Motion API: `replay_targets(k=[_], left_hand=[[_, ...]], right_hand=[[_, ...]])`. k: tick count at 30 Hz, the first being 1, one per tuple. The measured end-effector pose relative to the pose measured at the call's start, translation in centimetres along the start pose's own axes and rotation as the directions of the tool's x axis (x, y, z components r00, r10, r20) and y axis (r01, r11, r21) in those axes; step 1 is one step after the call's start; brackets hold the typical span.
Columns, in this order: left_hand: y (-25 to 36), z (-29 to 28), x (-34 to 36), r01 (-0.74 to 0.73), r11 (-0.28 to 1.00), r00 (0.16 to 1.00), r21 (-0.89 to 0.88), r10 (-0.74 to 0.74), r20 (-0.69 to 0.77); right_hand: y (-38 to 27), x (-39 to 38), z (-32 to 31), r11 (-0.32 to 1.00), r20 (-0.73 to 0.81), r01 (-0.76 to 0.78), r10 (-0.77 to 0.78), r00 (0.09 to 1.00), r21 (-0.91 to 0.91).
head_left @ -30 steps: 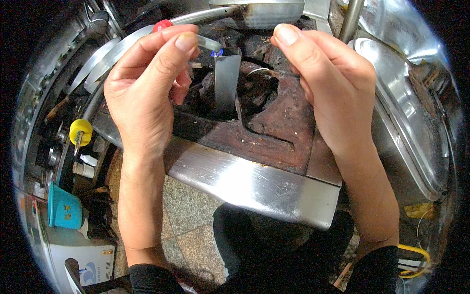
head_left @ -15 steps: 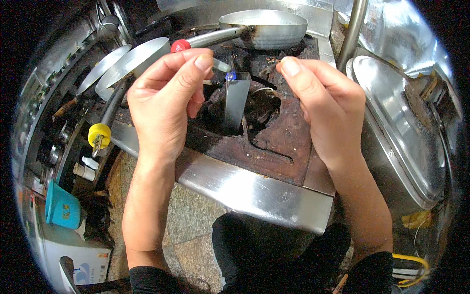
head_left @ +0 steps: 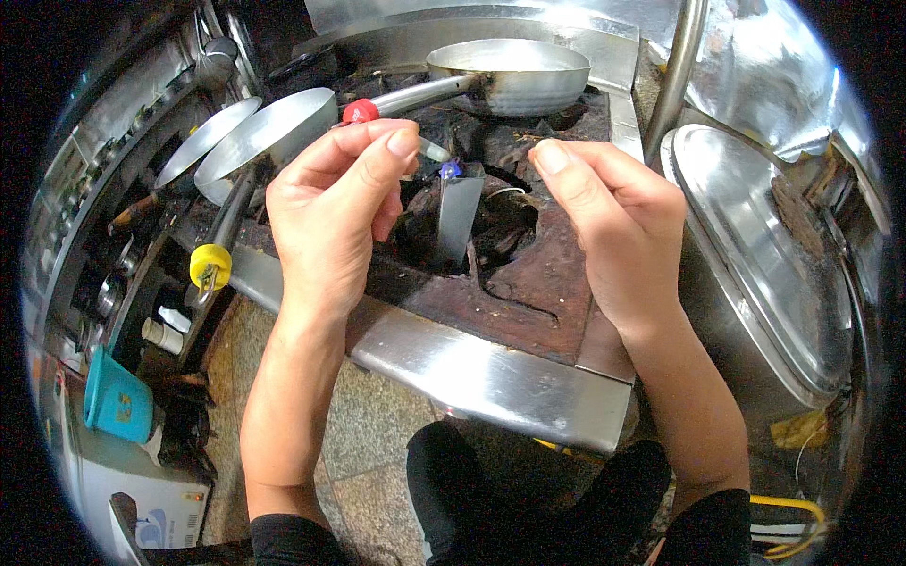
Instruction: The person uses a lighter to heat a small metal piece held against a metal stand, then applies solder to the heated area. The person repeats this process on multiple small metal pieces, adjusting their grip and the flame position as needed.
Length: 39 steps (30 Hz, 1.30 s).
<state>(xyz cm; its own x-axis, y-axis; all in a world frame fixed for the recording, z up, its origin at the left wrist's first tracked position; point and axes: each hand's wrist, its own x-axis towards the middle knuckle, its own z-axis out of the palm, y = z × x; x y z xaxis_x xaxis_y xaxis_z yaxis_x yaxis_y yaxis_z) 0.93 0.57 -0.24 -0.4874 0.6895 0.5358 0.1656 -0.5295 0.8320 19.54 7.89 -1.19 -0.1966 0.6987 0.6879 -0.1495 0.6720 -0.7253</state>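
Observation:
My left hand (head_left: 326, 212) is closed in a pinch above the dark, soiled stove top (head_left: 528, 311). From behind its fingertips sticks out a short, pale, translucent stick (head_left: 433, 150), with a small bright blue piece (head_left: 451, 170) at its far end. Just below the blue piece is a flat grey strip (head_left: 458, 219), upright over the burner opening; whether the two touch I cannot tell. My right hand (head_left: 625, 231) is also closed, thumb against forefinger, at the right of the burner. Anything between those fingers is hidden or too small to see.
Behind the burner sits a metal pan (head_left: 510, 80) with a red-tipped handle. Another pan (head_left: 269, 137), its handle yellow-ended (head_left: 210, 267), stands at the left. A large metal lid (head_left: 755, 245) is at the right. A blue basket (head_left: 118, 396) sits low left, above a white box (head_left: 151, 509).
The view has shifted, so the stove and pans appear slightly lower. My hands have come a little closer together, both still pinched.

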Motion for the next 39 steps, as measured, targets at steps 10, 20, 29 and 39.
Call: replay_targets(k=[10,20,29,39], left_hand=[[-0.1,-0.1,0.0,-0.016,1.0,1.0,-0.023,0.017,0.025],[-0.4,-0.5,-0.1,-0.037,0.999,0.997,-0.023,0.039,0.066],[-0.3,-0.3,0.0,-0.028,0.999,0.998,0.032,0.027,0.052],[-0.2,-0.1,0.0,-0.027,0.999,0.999,0.037,0.026,0.039]], right_hand=[[0.7,0.2,-0.3,0.999,0.0,0.048,-0.048,0.999,-0.019],[0.7,0.2,-0.3,0.996,-0.002,0.066,-0.067,0.998,-0.066],[-0.5,0.1,-0.6,0.996,0.067,-0.038,0.043,0.997,-0.084],[-0.3,0.1,-0.7,0.997,0.074,-0.04,0.045,0.996,-0.067]])
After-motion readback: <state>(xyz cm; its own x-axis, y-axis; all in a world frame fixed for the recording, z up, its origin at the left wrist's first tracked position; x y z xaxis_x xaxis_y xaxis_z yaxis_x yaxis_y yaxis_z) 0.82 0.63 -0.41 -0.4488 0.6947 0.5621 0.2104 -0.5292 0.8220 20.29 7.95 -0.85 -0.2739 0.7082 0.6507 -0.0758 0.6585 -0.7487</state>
